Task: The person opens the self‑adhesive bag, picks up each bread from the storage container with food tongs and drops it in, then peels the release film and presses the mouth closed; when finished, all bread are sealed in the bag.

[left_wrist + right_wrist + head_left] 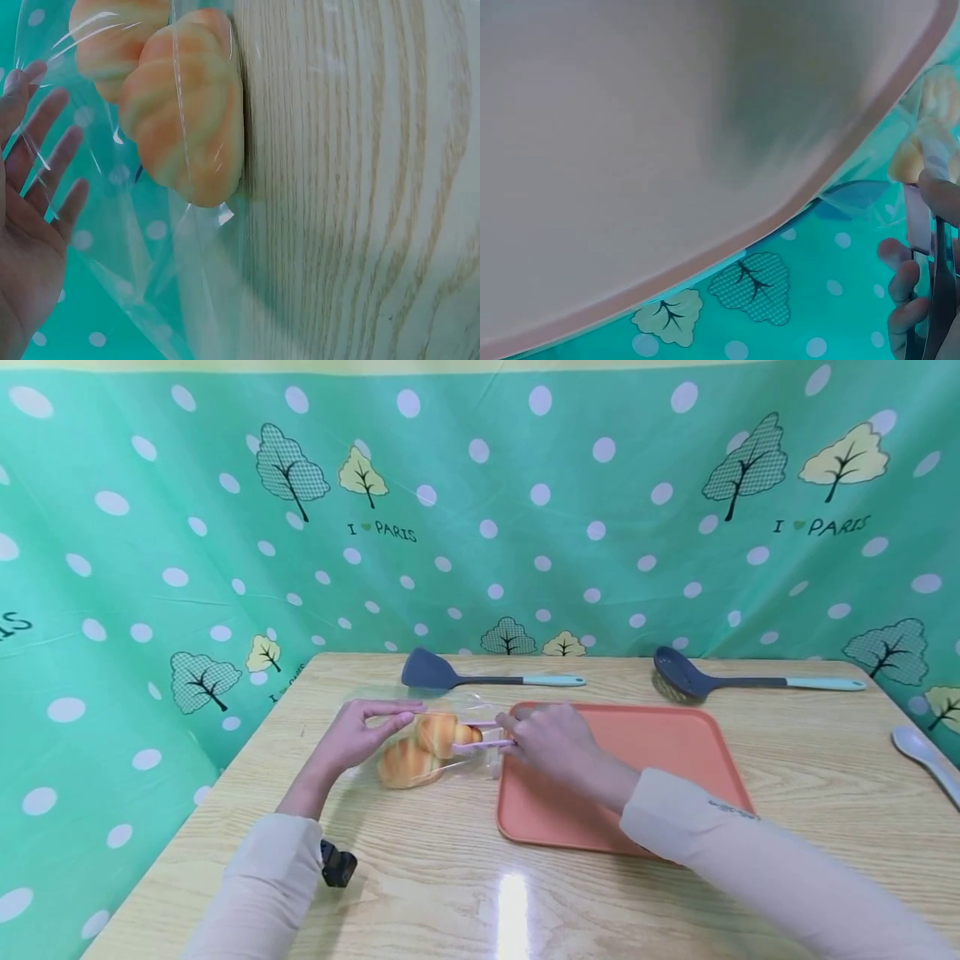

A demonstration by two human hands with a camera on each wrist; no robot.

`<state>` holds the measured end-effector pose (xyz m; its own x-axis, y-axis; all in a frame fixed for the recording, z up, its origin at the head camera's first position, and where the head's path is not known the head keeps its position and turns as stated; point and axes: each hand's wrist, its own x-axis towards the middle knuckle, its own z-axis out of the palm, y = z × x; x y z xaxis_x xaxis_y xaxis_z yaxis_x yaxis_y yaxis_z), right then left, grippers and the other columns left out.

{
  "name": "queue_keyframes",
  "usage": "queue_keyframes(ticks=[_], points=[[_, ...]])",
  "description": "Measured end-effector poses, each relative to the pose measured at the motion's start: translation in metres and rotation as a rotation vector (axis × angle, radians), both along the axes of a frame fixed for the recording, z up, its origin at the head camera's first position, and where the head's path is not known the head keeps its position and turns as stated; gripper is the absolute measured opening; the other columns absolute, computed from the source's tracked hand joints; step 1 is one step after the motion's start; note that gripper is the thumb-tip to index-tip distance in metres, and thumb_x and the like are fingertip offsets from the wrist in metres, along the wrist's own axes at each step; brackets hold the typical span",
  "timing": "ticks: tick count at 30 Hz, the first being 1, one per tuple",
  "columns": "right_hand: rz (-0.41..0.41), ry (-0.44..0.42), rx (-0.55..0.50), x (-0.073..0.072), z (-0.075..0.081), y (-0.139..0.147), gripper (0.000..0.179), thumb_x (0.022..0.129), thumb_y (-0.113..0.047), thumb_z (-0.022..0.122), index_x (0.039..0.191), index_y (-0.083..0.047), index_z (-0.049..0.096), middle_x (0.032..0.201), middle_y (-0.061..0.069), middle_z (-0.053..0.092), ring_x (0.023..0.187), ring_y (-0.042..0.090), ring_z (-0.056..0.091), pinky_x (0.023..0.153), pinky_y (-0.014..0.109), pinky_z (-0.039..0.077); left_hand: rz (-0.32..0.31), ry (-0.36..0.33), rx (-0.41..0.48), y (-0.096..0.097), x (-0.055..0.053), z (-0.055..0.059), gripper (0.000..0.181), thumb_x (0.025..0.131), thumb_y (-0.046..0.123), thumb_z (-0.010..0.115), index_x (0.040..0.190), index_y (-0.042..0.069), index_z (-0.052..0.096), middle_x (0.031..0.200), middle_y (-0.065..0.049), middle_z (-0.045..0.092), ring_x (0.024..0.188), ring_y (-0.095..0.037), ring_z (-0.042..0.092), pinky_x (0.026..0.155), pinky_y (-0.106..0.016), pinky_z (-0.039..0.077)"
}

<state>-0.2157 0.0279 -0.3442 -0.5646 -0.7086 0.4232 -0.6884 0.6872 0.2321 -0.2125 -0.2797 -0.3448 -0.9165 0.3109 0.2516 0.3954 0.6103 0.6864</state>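
Head view: "I PARIS" reads on the curtain (pixel 540 527); the right hand (pixel 555 739) grips one pair of tongs (pixel 480 746), lying crosswise, pointing left at two breads (pixel 408 764) in a clear bag (pixel 468 767). Left wrist: the left hand (pixel 34 225) spreads straight fingers against the bag. Right wrist: tongs pinched beside one tray (pixel 630 150).

clear glossy plastic bag (pixel 202 247), smooth matt plastic-looking tray (pixel 660 752), shiny wood-grain table (pixel 420 868), creased cloth backdrop (pixel 480 472)
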Motion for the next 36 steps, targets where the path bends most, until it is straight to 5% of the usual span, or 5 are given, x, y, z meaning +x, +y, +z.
queue_keyframes(ticks=[5, 12, 20, 28, 36], points=[[0.02, -0.08, -0.027, 0.005, 0.004, 0.003, 0.035, 0.086, -0.039, 0.082, 0.113, -0.019, 0.076, 0.077, -0.003, 0.067, 0.048, 0.012, 0.043, 0.039, 0.023, 0.028, -0.019, -0.015, 0.005, -0.001, 0.001, -0.003, 0.024, 0.099, 0.015, 0.067, 0.121, 0.008, 0.075, 0.124, -0.007, 0.072, 0.126, -0.033, 0.061, 0.11, -0.055, 0.042], [0.029, -0.061, -0.065, -0.004, 0.005, 0.006, 0.04, 0.085, -0.038, 0.084, 0.12, -0.019, 0.076, 0.086, -0.001, 0.074, 0.057, 0.015, 0.061, 0.04, 0.023, 0.032, -0.036, -0.007, 0.024, -0.002, 0.0, -0.01, 0.023, 0.099, 0.017, 0.068, 0.119, 0.01, 0.077, 0.12, -0.003, 0.073, 0.124, -0.028, 0.063, 0.109, -0.049, 0.044], [0.022, -0.042, -0.046, -0.013, 0.0, 0.003, 0.041, 0.087, -0.039, 0.081, 0.122, -0.018, 0.075, 0.083, 0.0, 0.071, 0.057, 0.015, 0.059, 0.039, 0.023, 0.032, -0.014, -0.001, 0.007, 0.0, -0.002, -0.011, 0.024, 0.1, 0.018, 0.067, 0.121, 0.011, 0.076, 0.122, -0.003, 0.073, 0.125, -0.029, 0.062, 0.11, -0.049, 0.044], [-0.011, -0.134, -0.056, -0.015, 0.004, -0.005, 0.041, 0.089, -0.039, 0.079, 0.124, -0.018, 0.072, 0.081, 0.001, 0.068, 0.056, 0.016, 0.055, 0.041, 0.025, 0.033, -0.027, 0.044, 0.017, 0.005, -0.006, -0.009, 0.024, 0.1, 0.015, 0.067, 0.122, 0.008, 0.075, 0.123, -0.005, 0.072, 0.125, -0.03, 0.062, 0.109, -0.05, 0.044], [-0.045, -0.164, -0.026, -0.021, 0.0, -0.016, 0.045, 0.089, -0.042, 0.078, 0.127, -0.018, 0.072, 0.078, 0.0, 0.067, 0.052, 0.013, 0.05, 0.042, 0.025, 0.033, -0.011, 0.016, 0.039, 0.006, -0.005, -0.012, 0.025, 0.099, 0.014, 0.068, 0.122, 0.007, 0.075, 0.122, -0.006, 0.072, 0.124, -0.03, 0.063, 0.109, -0.05, 0.045]])
